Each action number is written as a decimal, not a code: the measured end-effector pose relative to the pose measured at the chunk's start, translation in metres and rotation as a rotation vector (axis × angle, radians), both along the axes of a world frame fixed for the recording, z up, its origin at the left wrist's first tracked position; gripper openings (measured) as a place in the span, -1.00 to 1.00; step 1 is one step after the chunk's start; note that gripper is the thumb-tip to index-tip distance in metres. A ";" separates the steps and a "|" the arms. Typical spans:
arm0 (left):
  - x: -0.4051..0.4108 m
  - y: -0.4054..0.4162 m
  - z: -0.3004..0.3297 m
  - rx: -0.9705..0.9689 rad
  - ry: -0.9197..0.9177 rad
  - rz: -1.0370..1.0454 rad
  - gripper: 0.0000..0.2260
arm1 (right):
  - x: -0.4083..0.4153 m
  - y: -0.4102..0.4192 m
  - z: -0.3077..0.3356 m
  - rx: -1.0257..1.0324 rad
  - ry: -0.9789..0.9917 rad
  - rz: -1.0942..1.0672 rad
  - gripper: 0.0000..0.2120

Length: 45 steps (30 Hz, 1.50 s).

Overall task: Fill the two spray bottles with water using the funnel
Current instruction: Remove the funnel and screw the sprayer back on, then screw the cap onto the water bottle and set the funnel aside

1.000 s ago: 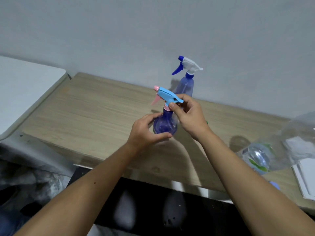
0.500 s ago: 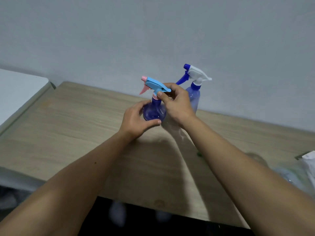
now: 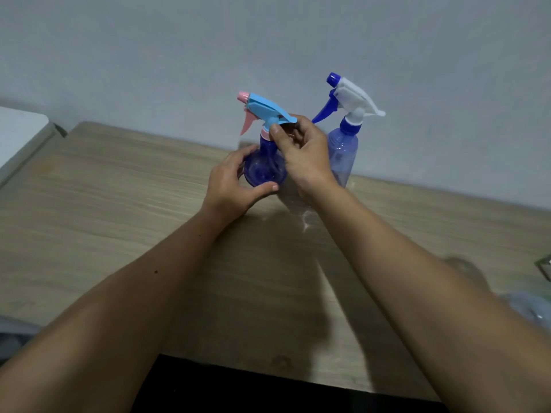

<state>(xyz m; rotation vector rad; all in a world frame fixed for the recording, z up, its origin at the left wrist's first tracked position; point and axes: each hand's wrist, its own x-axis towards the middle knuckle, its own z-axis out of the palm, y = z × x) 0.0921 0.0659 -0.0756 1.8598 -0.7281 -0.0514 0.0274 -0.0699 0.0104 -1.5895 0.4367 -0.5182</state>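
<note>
A round dark-blue spray bottle with a light-blue and pink spray head stands on the wooden table near the wall. My left hand grips its round body from the left. My right hand pinches the rear of the spray head at the neck. Right behind my right hand stands a taller pale-blue spray bottle with a white and dark-blue head, upright against the wall. No funnel is in view.
The grey wall runs close behind both bottles. A white surface adjoins the table at the far left. A blurred clear plastic bottle lies at the right edge. The table's front edge is below my forearms.
The round bottle, held in both hands, has moved back from mid-table to beside the taller bottle near the wall. The view has shifted, pushing the clear plastic bottle to the right edge.
</note>
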 end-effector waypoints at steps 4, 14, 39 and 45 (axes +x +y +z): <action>-0.001 0.001 0.002 0.069 -0.019 -0.015 -0.11 | -0.006 0.001 0.002 0.001 0.018 0.004 -0.80; -0.025 0.006 0.004 0.160 0.046 0.111 0.04 | -0.044 0.002 -0.003 0.056 0.050 0.031 -0.65; -0.301 -0.066 0.062 -0.082 0.133 -0.066 -0.47 | -0.450 -0.045 -0.049 0.058 0.118 -0.157 -0.79; -0.347 -0.125 0.101 -0.145 0.162 -0.218 -0.20 | -0.499 -0.095 -0.057 -0.063 0.237 -0.356 -0.75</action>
